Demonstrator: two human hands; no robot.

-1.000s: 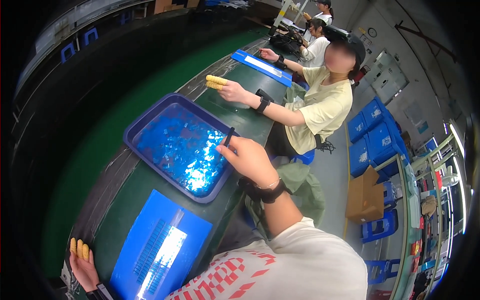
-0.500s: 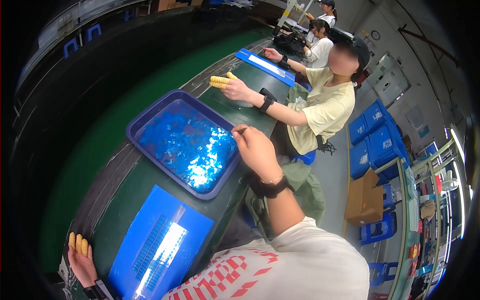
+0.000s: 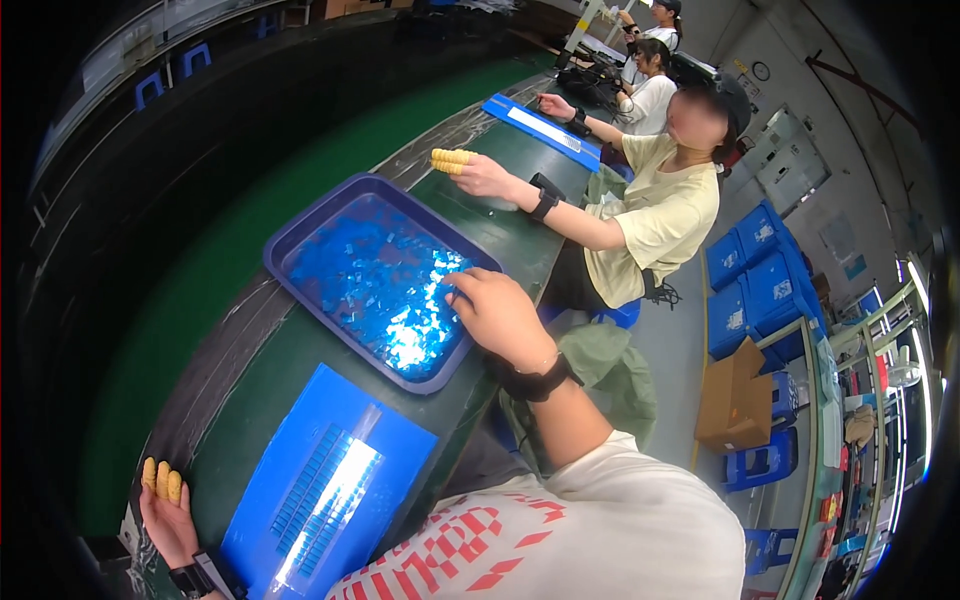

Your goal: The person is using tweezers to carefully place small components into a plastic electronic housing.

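My right hand (image 3: pixel 500 315) reaches over the right rim of a dark blue tray (image 3: pixel 300 222), its fingers bent down and pinched at the loose pieces. Whatever sits between the fingertips is hidden. Many small shiny blue pieces (image 3: pixel 375 262) lie scattered in the tray, with a bright glare on some. My left hand (image 3: pixel 170 520) rests at the lower left beside a blue board (image 3: pixel 255 500), fingers stretched out, three of them in yellow finger cots. It holds nothing. Small blue pieces (image 3: pixel 318 485) sit in rows on the board, partly under glare.
A green-topped bench (image 3: pixel 235 415) carries the tray and board. Across it on the right, a co-worker (image 3: pixel 655 210) with yellow finger cots works by another blue board (image 3: pixel 545 132). Blue bins (image 3: pixel 750 280) and an open cardboard box (image 3: pixel 735 400) stand on the right near shelving.
My right hand has dropped from above the tray's right edge, where it pinched a small dark thing, down to the pieces. The view has shifted slightly. My left hand stays by the board.
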